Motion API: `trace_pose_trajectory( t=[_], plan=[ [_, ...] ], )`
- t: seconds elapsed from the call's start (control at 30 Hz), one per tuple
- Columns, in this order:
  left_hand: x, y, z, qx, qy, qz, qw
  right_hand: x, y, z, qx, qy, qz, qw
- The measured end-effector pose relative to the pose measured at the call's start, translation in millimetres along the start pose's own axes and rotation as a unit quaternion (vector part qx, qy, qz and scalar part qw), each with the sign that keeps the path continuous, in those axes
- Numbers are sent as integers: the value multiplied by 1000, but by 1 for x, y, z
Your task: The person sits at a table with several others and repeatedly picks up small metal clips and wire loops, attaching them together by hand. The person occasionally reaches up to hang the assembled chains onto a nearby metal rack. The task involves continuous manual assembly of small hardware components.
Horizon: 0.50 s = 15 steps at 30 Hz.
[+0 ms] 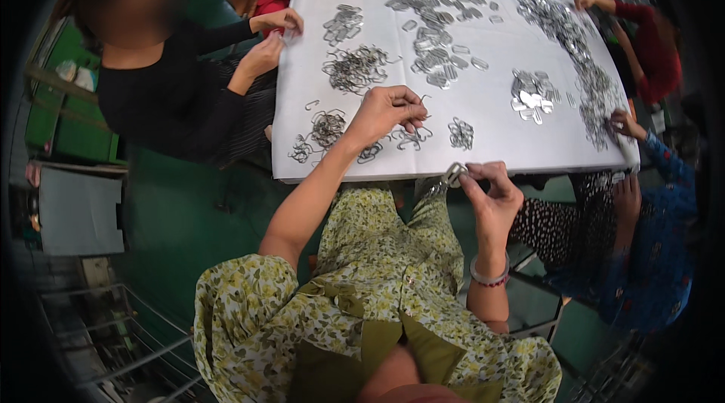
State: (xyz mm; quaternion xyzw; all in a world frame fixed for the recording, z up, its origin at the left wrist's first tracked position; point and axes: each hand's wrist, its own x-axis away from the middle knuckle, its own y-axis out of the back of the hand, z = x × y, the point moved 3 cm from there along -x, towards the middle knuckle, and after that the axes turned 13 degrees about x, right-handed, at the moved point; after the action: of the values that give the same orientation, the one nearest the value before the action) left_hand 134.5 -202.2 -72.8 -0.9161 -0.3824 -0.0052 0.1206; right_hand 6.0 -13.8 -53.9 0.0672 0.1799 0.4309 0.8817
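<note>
My left hand point(391, 114) is over the near part of the white table, thumb and fingers pinched on a thin bent wire hook point(425, 106). Just under it lie loose wire hooks point(411, 138). My right hand point(495, 195) is held off the table's near edge, gripping a small oval metal buckle point(454, 173) between thumb and fingers. Between my hands, on the tabletop, sits a small cluster of metal buckles point(461, 133). Left of my left wrist is a dark heap of wire hooks point(328, 128), and a larger tangle of wire hooks point(355, 68) lies beyond it.
The white-covered table point(498, 148) holds heaps of flat oval metal pieces point(434, 55), a smaller pile of shiny plates point(532, 95) and a long strip of metal parts point(555, 29) on the right. A person in black point(181, 93) works at left; a person in blue point(649, 237) sits close at right.
</note>
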Motion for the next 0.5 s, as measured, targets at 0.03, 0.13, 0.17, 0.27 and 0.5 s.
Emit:
trace_pose_trajectory(
  t=[0.03,0.13,0.17,0.27,0.5],
  plan=[
    [9,-13,-4,-1,-7,13,1000,0,-1,-4,-23,-33,12,999],
    [32,-44,-8,22,-4,46,999,1,-3,-15,-82,-120,10,989],
    [38,-50,-7,-2,-47,58,997,2,-4,-19,-94,-141,14,985],
    [49,-63,-9,-137,-197,87,967,4,-7,-19,-129,-157,1,979],
    [55,-78,-14,-292,-356,0,888,4,-11,-12,74,7,-20,997]
  ],
)
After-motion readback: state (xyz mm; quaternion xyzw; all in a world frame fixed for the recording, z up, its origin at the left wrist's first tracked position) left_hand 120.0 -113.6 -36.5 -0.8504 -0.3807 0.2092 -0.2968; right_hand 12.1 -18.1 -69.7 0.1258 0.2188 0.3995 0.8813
